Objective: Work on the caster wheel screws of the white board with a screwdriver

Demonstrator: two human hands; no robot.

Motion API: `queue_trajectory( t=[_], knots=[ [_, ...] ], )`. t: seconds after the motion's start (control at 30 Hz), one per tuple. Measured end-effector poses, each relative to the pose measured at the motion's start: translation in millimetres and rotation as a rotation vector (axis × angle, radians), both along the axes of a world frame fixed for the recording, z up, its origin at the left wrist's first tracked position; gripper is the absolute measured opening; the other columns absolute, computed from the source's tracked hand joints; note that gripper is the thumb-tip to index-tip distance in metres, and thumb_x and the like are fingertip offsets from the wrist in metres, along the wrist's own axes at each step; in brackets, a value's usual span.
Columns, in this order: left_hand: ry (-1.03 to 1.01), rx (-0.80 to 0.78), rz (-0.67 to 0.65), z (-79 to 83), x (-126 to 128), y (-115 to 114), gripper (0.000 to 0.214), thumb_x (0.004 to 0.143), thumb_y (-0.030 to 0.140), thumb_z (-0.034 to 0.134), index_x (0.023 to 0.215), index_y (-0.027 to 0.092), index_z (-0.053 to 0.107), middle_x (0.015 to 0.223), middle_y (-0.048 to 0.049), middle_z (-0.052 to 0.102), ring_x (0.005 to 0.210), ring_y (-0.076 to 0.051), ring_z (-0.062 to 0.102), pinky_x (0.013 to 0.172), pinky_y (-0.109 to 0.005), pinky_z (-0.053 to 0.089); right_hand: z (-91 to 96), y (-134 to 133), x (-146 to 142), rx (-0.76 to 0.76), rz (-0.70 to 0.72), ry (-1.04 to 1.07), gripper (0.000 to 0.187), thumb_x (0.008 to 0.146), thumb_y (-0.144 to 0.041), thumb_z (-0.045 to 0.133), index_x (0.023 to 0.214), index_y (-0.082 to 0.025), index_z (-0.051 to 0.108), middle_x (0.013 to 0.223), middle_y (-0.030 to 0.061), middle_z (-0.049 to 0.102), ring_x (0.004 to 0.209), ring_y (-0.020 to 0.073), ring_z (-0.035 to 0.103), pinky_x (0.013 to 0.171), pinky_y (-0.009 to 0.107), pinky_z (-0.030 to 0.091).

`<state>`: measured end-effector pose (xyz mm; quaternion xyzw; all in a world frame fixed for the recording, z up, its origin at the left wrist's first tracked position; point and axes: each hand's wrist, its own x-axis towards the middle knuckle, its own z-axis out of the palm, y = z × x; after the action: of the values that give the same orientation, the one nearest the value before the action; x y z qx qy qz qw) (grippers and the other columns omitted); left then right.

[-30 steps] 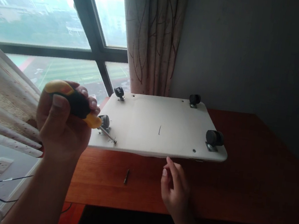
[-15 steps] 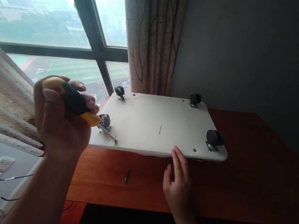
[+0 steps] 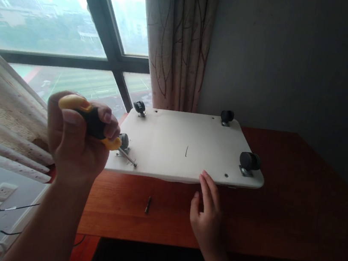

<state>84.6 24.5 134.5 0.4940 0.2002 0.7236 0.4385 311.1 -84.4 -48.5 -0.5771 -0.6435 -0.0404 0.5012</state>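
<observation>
My left hand (image 3: 78, 138) is wrapped round the yellow and dark green handle of a screwdriver (image 3: 91, 124). The shaft slants down to the right, its tip at a dark screw head (image 3: 135, 165) near the front left edge of a white panel (image 3: 172, 143). Black caster wheels stand up at the panel's corners; the near left caster (image 3: 123, 141) is partly hidden behind the tool and hand. My right hand (image 3: 206, 208) has its fingers stretched out, the fingertips resting on the panel's front edge right of the middle.
The panel lies on a reddish wooden table (image 3: 277, 223). A small metal bit (image 3: 147, 205) lies in front of the panel. Another caster (image 3: 249, 162) marks the near right corner. A window, curtains (image 3: 180, 40) and wall sockets (image 3: 3, 192) surround the table.
My left hand has shifted slightly right and turned on the screwdriver handle, its fingers now folded further over the grip. The right hand has stayed in place.
</observation>
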Motion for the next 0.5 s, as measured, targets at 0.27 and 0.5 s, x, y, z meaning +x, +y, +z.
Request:
queue_trajectory(
  t=[0.27,0.5],
  knots=[
    [0.089,-0.014,-0.011,-0.4,4.0,5.3,0.048,0.087,0.060,0.067,0.097,0.013,0.069,0.081,-0.0075,0.063,0.063,-0.017,0.060,0.056,-0.031,0.054,0.8,0.3,-0.5,-0.002,0.018,0.011,0.067,0.094,-0.002,0.047,0.156,-0.028,0.037,0.147,0.0092,0.054,0.135,0.0231,0.054,0.107,0.043,0.055],
    [0.165,0.182,0.008,-5.4,9.6,4.0,0.032,0.077,0.046,0.083,0.095,0.024,0.067,0.081,-0.0032,0.065,0.054,-0.014,0.055,0.046,-0.026,0.045,0.1,-0.9,-0.3,-0.009,0.017,0.012,0.067,0.094,-0.002,0.047,0.155,-0.028,0.038,0.147,0.0092,0.054,0.136,0.0237,0.054,0.106,0.044,0.055]
  ],
)
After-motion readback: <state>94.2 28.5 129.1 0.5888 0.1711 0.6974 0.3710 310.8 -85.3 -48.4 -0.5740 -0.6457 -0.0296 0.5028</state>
